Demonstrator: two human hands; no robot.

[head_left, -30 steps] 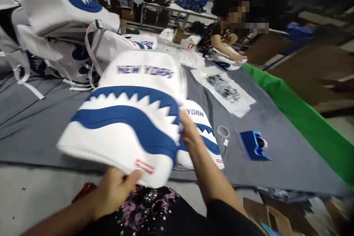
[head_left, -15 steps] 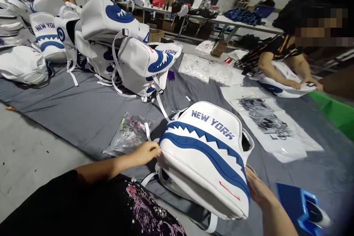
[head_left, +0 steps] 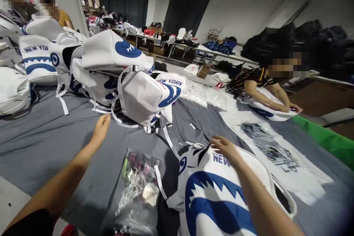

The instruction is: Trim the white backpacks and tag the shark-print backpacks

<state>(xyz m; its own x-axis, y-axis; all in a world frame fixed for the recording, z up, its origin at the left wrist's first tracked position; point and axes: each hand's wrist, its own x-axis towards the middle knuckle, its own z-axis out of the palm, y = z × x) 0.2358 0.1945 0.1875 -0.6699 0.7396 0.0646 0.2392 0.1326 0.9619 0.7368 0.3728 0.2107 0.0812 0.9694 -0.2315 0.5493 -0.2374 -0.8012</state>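
Observation:
A white backpack (head_left: 218, 206) with a blue toothed-mouth print and "NEW" lettering lies in front of me at the lower right. My right hand (head_left: 225, 149) is over its top edge, fingers stretched out and slightly apart, and my forearm covers part of the lettering. Further left, my left hand (head_left: 102, 127) is held out above the grey cloth, its fingers bunched together. Nothing shows in them. Its fingertips are just below a white strap end (head_left: 101, 111) of the piled backpacks (head_left: 141, 96); whether they touch it I cannot tell.
A clear plastic bag (head_left: 138, 195) with small coloured items lies on the grey cloth (head_left: 80, 136), left of the backpack. Printed white plastic bags (head_left: 306, 184) lie to the right. Across the table, a co-worker (head_left: 260, 81) bends over another white backpack (head_left: 272, 114).
My left hand has let go of the backpack's lower corner and moved up and left towards the pile. My right hand has gone from its side to its top. The view has tilted upward.

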